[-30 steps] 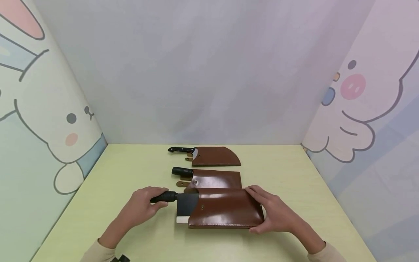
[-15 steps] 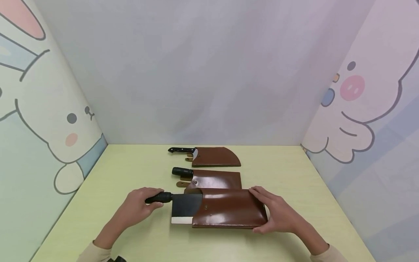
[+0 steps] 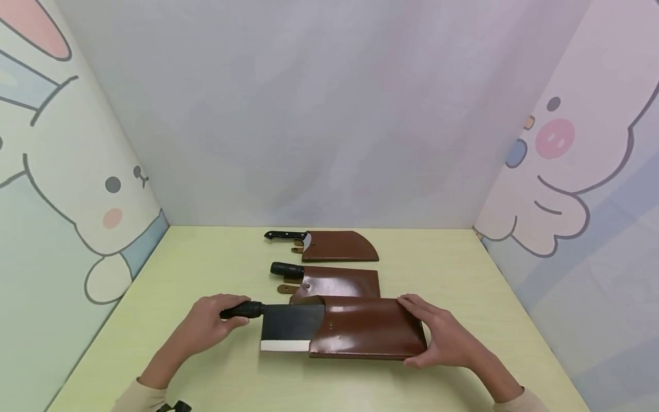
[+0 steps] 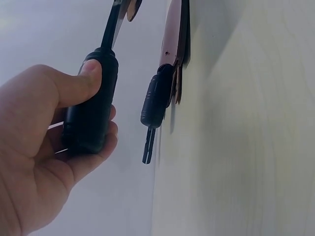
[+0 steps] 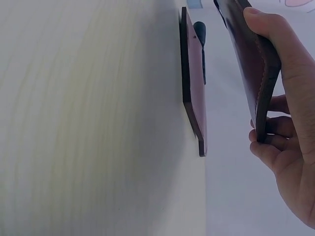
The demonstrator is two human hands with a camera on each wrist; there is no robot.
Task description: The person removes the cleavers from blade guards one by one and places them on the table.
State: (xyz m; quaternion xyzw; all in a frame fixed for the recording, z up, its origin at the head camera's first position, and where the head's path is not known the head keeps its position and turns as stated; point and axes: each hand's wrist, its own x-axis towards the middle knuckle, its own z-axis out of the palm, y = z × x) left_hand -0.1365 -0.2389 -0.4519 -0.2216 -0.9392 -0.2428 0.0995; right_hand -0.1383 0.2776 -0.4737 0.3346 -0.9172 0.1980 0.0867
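Observation:
My left hand [image 3: 208, 323] grips the black handle [image 3: 243, 309] of a cleaver, with thumb and fingers wrapped round it in the left wrist view [image 4: 91, 108]. The cleaver's dark blade [image 3: 291, 323] with its pale lower edge shows outside a brown leather sheath [image 3: 370, 326]; the rest of the blade is hidden inside. At the closed right end of that sheath, my right hand [image 3: 443, 335] pinches its two corners between thumb and fingers. In the right wrist view the sheath [image 5: 253, 59] is held off the table.
Behind the held sheath lies a second sheathed cleaver [image 3: 342, 281] with a black handle, partly covered in view. Farther back is a third knife in a rounded brown sheath [image 3: 340, 246]. The pale yellow table [image 3: 437, 257] meets a grey back wall [image 3: 319, 114] and patterned side walls.
My left hand has moved left with the handle, and more of the blade shows outside the sheath. My right hand and the sheath have shifted slightly right.

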